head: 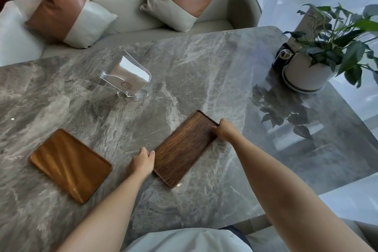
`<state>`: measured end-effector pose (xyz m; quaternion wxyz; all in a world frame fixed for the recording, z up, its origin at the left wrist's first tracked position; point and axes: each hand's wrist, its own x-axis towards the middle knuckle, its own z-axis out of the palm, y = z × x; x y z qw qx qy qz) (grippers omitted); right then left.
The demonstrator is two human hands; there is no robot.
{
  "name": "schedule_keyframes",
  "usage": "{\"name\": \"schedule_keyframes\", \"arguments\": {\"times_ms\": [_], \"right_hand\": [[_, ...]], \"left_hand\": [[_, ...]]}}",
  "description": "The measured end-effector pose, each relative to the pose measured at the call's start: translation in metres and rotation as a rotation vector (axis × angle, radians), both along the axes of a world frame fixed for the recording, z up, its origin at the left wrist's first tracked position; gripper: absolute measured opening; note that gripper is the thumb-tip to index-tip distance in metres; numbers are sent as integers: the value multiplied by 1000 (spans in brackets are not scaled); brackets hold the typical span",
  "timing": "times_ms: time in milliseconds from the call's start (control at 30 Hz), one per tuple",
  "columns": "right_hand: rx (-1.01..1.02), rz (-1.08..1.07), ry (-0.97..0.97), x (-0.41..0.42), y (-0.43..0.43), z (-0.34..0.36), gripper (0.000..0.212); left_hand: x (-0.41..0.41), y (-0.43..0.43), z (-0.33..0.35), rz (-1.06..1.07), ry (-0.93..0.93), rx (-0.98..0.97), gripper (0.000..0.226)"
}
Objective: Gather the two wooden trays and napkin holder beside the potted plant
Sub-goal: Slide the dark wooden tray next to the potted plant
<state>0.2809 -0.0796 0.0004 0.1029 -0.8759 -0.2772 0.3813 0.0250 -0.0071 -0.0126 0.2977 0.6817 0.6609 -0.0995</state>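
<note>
The dark tray (185,148) lay flat on the bench (204,63), slanted, with a hand at each side. The right hand (225,130) gripped its far right edge near the corner, fingers curled over the rim. The left hand (143,161) pressed against its near left edge, fingers touching the rim; whether they hooked under it could not be told. The light tray (70,164) lay to the left of the left hand, near it but untouched. The napkin holder (127,76) stood farther back, well apart from both hands. The potted plant (319,53) stood at the far right corner of the bench, well apart from all three.

The napkin holder, clear plastic with curved sides on a round base, held a stack of white napkins. The plant's white round pot sat in a white saucer, holding green leafy stems.

Both trays were rectangular with rounded corners and low rims: the dark one had a fine, rough grain, the light one a glossy orange-brown finish. The bench was polished grey marble with pale veins, and it reflected the plant's leaves.
</note>
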Motion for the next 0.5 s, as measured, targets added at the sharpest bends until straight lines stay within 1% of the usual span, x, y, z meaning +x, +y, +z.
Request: {"name": "schedule_keyframes", "arguments": {"times_ms": [100,200,300,367,433,500], "right_hand": [[-3,-10,28,2,1,0,47],[-4,-8,48,6,-1,-2,46],[32,-10,57,10,-5,-7,38],[59,-54,44,16,-10,-7,43],[79,-113,41,24,-18,-5,46],[112,-176,33,35,-27,-3,40]], "left_hand": [[5,6,1,35,12,8,28],[13,13,1,90,33,26,38],[23,22,2,97,75,38,42],[35,30,5,82,81,60,40],[54,41,12,75,44,89,38],[80,51,20,64,-22,107,37]]}}
